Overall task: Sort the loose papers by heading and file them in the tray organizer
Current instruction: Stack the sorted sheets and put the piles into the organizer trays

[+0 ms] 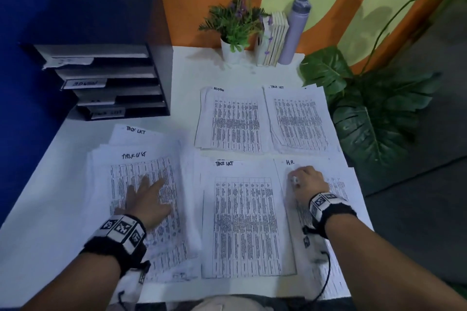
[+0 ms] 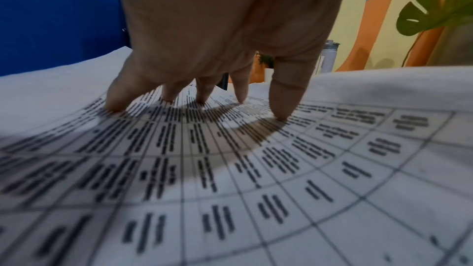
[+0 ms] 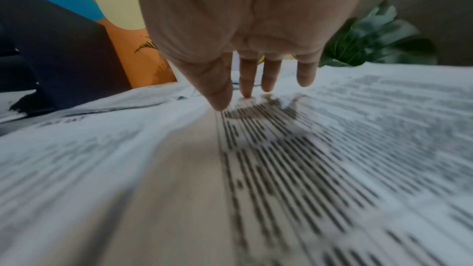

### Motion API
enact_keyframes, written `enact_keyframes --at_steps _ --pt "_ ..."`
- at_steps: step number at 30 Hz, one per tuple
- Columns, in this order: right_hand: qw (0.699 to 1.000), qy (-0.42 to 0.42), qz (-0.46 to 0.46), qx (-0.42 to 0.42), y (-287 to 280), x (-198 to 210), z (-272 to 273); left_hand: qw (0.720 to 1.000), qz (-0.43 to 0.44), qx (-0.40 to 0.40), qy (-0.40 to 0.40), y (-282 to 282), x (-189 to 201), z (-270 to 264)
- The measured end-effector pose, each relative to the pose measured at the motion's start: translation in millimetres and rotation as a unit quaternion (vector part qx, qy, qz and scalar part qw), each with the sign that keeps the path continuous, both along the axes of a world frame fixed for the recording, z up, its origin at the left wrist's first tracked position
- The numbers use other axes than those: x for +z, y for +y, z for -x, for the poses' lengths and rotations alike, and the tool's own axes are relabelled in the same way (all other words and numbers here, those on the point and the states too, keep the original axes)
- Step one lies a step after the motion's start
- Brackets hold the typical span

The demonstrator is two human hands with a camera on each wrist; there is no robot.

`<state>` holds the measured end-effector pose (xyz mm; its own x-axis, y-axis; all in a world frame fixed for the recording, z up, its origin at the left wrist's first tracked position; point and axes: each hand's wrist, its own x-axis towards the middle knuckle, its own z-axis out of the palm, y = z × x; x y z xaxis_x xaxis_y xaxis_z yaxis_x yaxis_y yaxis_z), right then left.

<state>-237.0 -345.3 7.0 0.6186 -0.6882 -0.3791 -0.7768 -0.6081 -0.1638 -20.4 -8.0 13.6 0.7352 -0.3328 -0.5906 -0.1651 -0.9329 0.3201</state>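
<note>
While both hands (image 1: pixel 147 197) (image 1: pixel 307 180) press flat, printed papers (image 1: pixel 242 219) carry handwritten headings.

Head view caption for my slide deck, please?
Left hand and right hand touch headed paper stacks beside tray organizer.

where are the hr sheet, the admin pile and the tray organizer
HR sheet (image 1: pixel 290 163): head view, on the handwritten heading at its top left corner.
Admin pile (image 1: pixel 233 121): head view, middle of the top sheet's printed table.
Tray organizer (image 1: pixel 161 33): head view, on its dark right side wall.
</note>
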Motion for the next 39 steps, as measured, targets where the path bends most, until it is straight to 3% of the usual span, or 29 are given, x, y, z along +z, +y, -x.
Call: enact_keyframes --at_steps 2,4,7,10,13,16,19,21,23,25,27,31,35,39 --pt "1.0 0.007 0.006 -0.008 9 12 -13 1.0 0.005 -0.018 0.019 5 1 -2" --pt "0.999 -0.043 -0.021 0.003 27 25 -32 1.0 0.012 -0.025 0.008 11 4 -2" --pt "0.983 -0.114 -0.136 0.042 69 46 -67 0.998 -0.011 -0.041 -0.046 25 10 -3" --pt "0.964 -0.122 -0.227 0.068 118 60 -98 0.998 -0.021 -0.047 -0.04 44 11 -9" --pt "0.951 -0.108 -0.281 0.066 162 60 -120 0.994 -0.039 -0.105 -0.021 57 9 -10" --pt "0.951 -0.087 -0.291 0.053 193 49 -132 0.985 -0.019 -0.167 -0.025 63 2 1" --pt "0.968 -0.103 -0.227 0.021 208 32 -133 0.976 0.045 -0.213 -0.026 67 2 10" --pt "0.971 -0.14 -0.191 -0.021 210 28 -130 0.977 0.131 -0.165 -0.037 70 3 7" --pt "0.962 -0.195 -0.178 -0.065 209 31 -125 0.976 0.192 -0.065 -0.077 73 3 -4" --pt "0.934 -0.263 -0.205 -0.129 207 36 -121 0.972 0.212 0.037 -0.091 77 5 -18" --pt "0.894 -0.311 -0.264 -0.183 206 42 -119 0.963 0.24 0.114 -0.047 80 7 -32" --pt "0.865 -0.347 -0.304 -0.195 204 37 -121 0.949 0.28 0.144 0.019 90 16 -50" --pt "0.888 -0.328 -0.272 -0.176 197 29 -121 0.95 0.283 0.131 0.012 95 21 -53" --pt "0.887 -0.316 -0.242 -0.233 184 17 -114 0.945 0.28 0.169 -0.008 96 20 -49"
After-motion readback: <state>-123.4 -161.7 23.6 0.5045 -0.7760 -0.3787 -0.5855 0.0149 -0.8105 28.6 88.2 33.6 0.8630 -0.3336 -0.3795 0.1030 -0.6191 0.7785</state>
